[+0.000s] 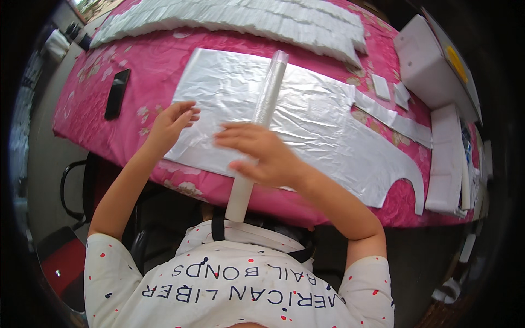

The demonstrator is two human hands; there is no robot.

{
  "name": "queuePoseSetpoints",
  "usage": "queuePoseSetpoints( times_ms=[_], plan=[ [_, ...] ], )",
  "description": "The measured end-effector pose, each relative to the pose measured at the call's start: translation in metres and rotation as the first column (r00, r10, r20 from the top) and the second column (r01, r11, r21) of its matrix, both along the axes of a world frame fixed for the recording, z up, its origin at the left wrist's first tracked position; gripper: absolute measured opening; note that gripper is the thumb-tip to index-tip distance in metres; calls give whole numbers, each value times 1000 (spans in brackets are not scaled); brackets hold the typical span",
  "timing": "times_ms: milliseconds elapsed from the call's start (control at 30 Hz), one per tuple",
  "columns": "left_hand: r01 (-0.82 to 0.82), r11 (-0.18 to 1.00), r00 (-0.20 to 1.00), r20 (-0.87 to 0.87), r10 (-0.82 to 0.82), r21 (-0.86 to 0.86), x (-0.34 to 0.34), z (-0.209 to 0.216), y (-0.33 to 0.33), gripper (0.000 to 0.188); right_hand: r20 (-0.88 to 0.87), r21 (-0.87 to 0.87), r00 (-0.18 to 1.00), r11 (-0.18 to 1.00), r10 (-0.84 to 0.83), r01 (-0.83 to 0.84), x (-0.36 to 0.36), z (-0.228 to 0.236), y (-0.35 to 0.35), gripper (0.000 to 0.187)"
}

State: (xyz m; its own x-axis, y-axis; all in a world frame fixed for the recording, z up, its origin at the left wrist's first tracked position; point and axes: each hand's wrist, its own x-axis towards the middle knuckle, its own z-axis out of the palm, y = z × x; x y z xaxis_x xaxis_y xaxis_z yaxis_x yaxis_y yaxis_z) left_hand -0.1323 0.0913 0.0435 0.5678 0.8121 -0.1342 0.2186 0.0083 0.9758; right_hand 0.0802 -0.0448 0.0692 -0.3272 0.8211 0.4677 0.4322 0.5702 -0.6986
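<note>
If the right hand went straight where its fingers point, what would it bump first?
The right hand would probably bump the left hand first, if both are equally high; depth is unclear.

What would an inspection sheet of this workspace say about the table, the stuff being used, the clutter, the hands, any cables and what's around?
Surface: pink flowered tablecloth.
Job's things: wrinkled silvery sheet spread out; pale roll lying across it, near end past the table edge.
Clutter: black phone at left, white pleated stack at the far side, white boxes at right.
Hands: left hand loosely curled, nothing seen in it; right hand open over the roll, contact unclear.
Cables: nothing seen.
Surroundings: red-and-black chair at lower left.
</note>
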Motion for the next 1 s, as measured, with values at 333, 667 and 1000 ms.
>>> queuePoseSetpoints(
  times_ms=[333,667,1000],
  plan=[
    [-58,998,997,-45,57,-22,-88,-16,-79,35,503,170,844,979,-187,116,-8,-56,65,52],
    [122,863,749,-616,244,490,-59,-4,-98,83,224,20,715,736,-662,676,-125,-67,136,60],
    [60,927,984,177,8,-371,-54,9,-112,65,-789,-489,317,850,-526,193,-82,-42,108,77]
  ],
)
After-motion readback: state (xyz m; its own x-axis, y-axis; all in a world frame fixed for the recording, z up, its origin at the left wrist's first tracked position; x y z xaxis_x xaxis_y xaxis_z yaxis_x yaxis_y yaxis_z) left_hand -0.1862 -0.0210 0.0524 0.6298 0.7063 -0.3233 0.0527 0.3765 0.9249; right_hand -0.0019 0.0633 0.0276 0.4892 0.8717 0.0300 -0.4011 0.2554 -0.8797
